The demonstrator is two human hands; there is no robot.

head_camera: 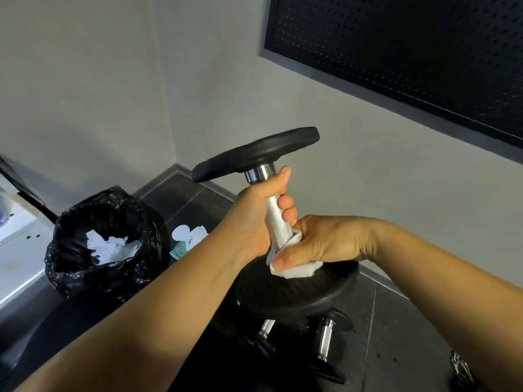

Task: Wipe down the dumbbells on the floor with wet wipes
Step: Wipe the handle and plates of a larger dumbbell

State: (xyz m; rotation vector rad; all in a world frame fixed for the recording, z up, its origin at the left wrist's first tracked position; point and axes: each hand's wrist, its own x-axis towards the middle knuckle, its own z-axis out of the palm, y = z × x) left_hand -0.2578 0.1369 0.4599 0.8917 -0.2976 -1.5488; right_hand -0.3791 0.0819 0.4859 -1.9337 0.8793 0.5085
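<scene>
A dumbbell with black round plates and a knurled silver handle is held upright in front of me, off the floor. My left hand grips the upper part of the handle. My right hand holds a white wet wipe wrapped around the bottom of the handle, just above the lower plate. Two more dumbbells lie on the dark floor below, partly hidden by the lower plate. A pack of wet wipes lies on the floor near the wall.
A bin lined with a black bag stands at the left, with used white wipes inside. A white cabinet edge is at the far left. Grey walls meet in a corner behind, and a black perforated panel hangs on the right wall.
</scene>
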